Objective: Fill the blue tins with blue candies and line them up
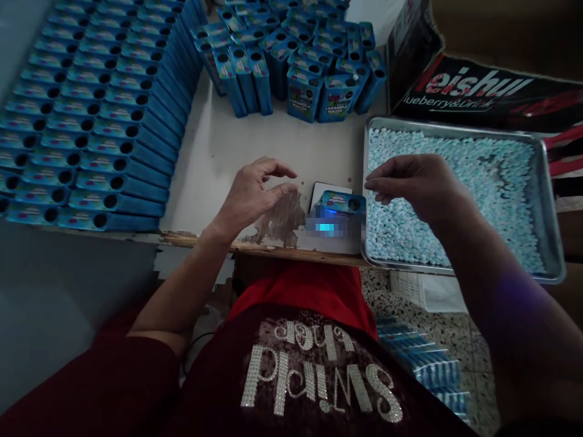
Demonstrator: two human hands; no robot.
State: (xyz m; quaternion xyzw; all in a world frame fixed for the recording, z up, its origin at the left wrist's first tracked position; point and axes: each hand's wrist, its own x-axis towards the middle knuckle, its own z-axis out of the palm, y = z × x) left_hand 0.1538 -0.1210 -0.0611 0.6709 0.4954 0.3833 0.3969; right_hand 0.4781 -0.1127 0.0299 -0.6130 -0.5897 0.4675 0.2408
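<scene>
Left grip [291, 182] spread apart, right grip [372, 185] pinched together—contents unclear—over shallow metal tray [553, 212] of small pale-blue pellets [410, 233], blue rectangular printed box [344, 201] between them, bodyward, on white counter [228, 164].

Blocky blur hides part of the nearest blue box [345, 201].

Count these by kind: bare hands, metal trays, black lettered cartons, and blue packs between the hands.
Bare hands: 2 (left hand, right hand)
Metal tray: 1
Black lettered carton: 1
Blue pack between them: 1
Total: 5
</scene>
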